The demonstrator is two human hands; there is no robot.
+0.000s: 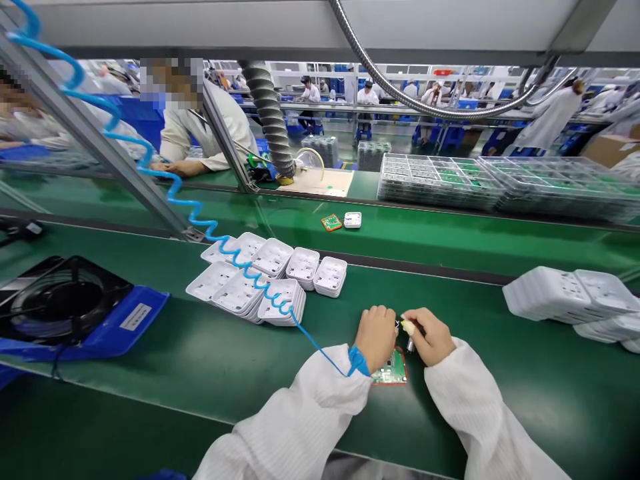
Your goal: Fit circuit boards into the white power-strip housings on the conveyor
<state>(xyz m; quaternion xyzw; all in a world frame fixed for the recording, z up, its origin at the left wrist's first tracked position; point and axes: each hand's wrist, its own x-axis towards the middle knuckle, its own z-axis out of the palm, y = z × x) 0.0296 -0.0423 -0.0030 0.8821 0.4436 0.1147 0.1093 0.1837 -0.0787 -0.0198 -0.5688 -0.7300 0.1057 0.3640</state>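
A green circuit board [397, 368] lies flat on the green table [220, 363], partly under the person's left hand [376, 337]. That hand's fingers are curled; whether they grip anything cannot be told. Beside it, the right hand [431, 339] pinches a small pale piece [409, 327] between thumb and fingers. A blue coiled cord [313, 341] runs from the left wristband [358, 361] across stacked white casings [283, 297].

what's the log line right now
left hand: over green red-edged circuit board | right hand: at small silver cylindrical part | white square plastic shells: stacked
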